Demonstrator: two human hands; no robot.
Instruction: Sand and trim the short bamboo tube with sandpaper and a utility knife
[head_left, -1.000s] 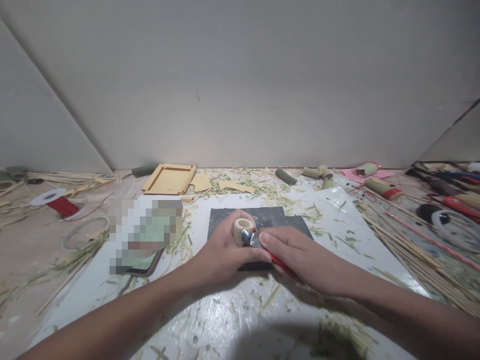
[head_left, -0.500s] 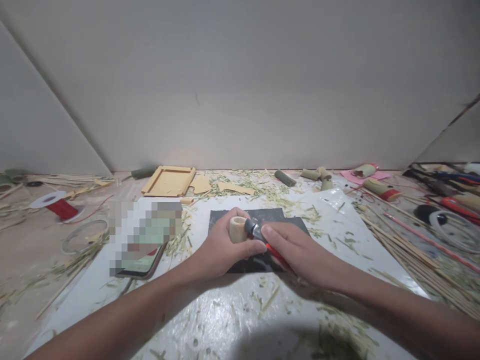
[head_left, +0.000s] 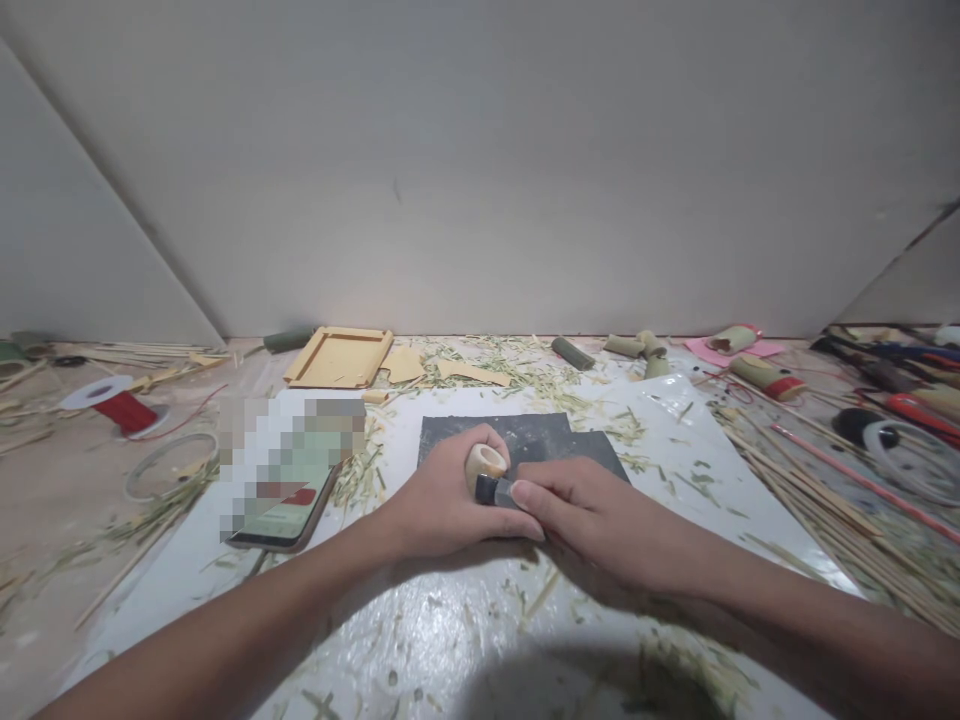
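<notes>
My left hand [head_left: 446, 500] is wrapped round a short, pale piece of bamboo tube [head_left: 487, 460], its hollow end tilted up towards me. My right hand [head_left: 581, 505] grips a hand tool [head_left: 499, 490] with a dark and grey metal head. The tool's head lies against the near side of the tube, just above my left thumb. Its handle is hidden in my right fist; half a second ago it showed red. Beneath both hands lies a dark sheet [head_left: 536, 435], like sandpaper, dusted with pale powder.
A phone [head_left: 289, 510] on white paper stands left of my hands. Behind are a yellow tray [head_left: 337, 358], bamboo pieces [head_left: 571, 353] and shavings. A red thread spool [head_left: 124, 408] is at the left. Thin sticks [head_left: 832, 490] and tools [head_left: 877, 365] lie to the right.
The bamboo tube has tilted and shifted slightly right and down. The tool's head has moved lower on its near side, and its red handle has gone out of sight.
</notes>
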